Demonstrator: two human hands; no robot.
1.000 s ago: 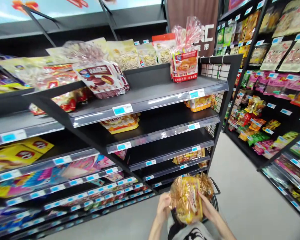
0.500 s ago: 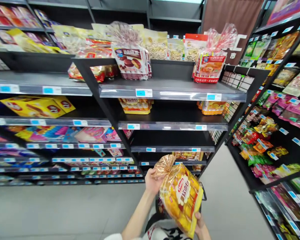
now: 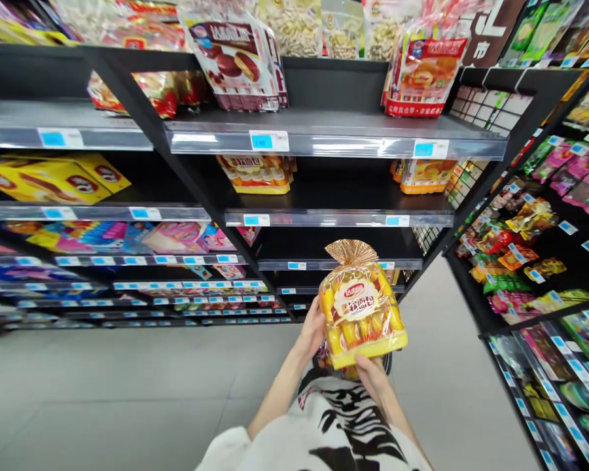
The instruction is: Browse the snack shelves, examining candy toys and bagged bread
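Observation:
A clear bag of bread rolls (image 3: 360, 314) with a yellow base and a gathered golden top is held upright in front of me, its label facing up towards me. My left hand (image 3: 314, 325) grips the bag's left side, with part of the fingers hidden behind it. From below, my right hand (image 3: 370, 369) supports the bottom edge, thumb on the front and the other fingers out of sight underneath. Behind the bag, a dark basket or cart (image 3: 387, 363) shows only in small part.
Ahead stands a black shelf unit (image 3: 324, 127) with a brown snack bag (image 3: 235, 59) and a red snack bag (image 3: 425, 75) on top. Similar bread packs (image 3: 255, 173) sit one level below. To the right, a rack of colourful packets (image 3: 525, 229) borders the grey floor (image 3: 142, 379).
The bread bag has turned from tilted to upright. My left hand has shifted from the gathered top to the bag's side, and my right hand has moved under the base.

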